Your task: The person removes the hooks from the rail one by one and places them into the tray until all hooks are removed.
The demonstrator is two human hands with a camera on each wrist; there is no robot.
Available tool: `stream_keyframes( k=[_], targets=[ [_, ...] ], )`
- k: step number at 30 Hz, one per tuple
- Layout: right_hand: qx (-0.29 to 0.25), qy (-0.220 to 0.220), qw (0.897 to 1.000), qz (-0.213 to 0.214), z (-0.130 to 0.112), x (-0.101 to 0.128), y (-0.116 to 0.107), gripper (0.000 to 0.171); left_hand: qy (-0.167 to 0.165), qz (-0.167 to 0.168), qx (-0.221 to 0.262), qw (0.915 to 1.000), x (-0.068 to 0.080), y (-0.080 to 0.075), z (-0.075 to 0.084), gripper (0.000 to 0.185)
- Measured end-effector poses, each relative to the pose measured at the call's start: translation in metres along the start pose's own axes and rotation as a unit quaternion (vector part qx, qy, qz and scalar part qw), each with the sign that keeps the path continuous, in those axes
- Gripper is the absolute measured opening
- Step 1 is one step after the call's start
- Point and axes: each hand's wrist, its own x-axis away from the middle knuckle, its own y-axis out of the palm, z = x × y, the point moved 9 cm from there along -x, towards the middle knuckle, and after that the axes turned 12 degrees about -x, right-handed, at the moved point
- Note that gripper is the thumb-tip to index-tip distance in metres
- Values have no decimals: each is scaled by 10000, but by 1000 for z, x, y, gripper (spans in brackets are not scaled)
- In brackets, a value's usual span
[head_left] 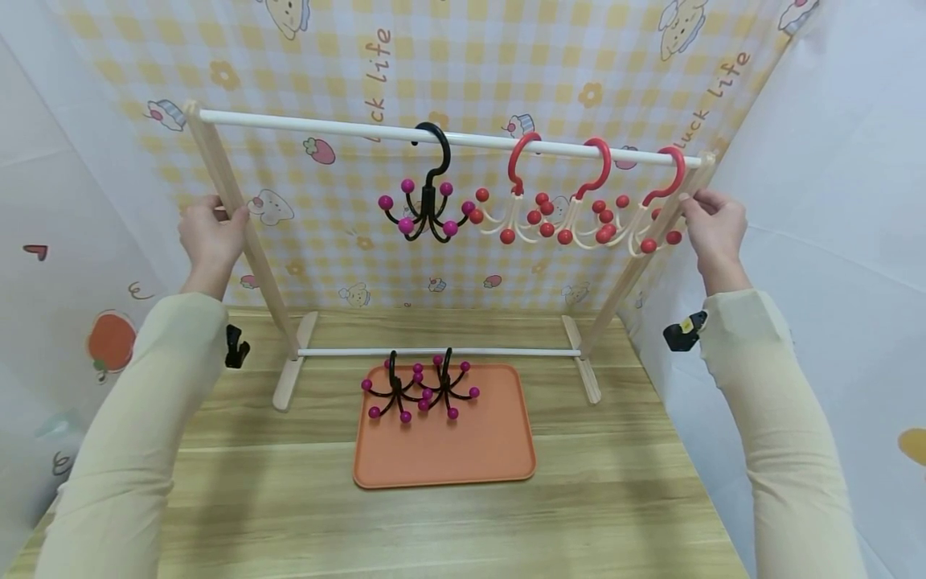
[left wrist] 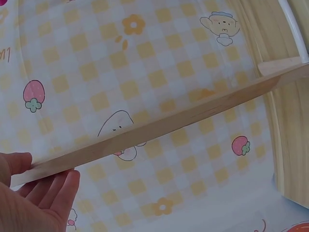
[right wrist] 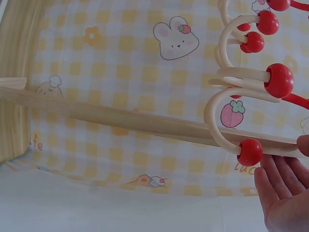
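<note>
A clothes rack with a white top rod (head_left: 325, 127) stands on the table. My left hand (head_left: 213, 237) pinches its left wooden post (head_left: 255, 257) between thumb and fingers, a little below the top. On the opposite side my right hand (head_left: 716, 229) holds the right post (head_left: 629, 277) the same way, thumb on one face and fingers on the other. From the rod hang a black claw hook (head_left: 428, 201) with magenta balls and three cream claw hooks (head_left: 515, 211) with red tops and red balls. The rightmost cream hook (right wrist: 212, 116) hangs close beside my right hand and overlaps the post.
An orange tray (head_left: 463, 458) lies on the wooden table (head_left: 289, 498), with two black claw hooks (head_left: 447, 384) toward its back edge. A lower white rod (head_left: 333, 352) joins the wooden feet (head_left: 288, 382) behind it. Yellow checked cloth (head_left: 333, 72) hangs at the back.
</note>
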Motion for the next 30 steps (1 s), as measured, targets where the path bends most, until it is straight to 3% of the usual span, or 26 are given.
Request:
stream_keyframes(
  k=[10,17,24,30],
  targets=[
    [-692,-319,9962,410,-15,3,-18,39,70,106,-27,9999,1,-2,1,43],
    [-1620,-737,9822,606,-33,16,-26,25,178,131,-31,9998,0,-2,2,43],
    [-2150,-925,9722,64,-39,42,-4,30,253,145,-106,9995,-3,-2,1,42],
    [-2311,-789,9667,-771,-33,64,31,30,284,138,-251,9992,-3,-1,2,41]
  ],
)
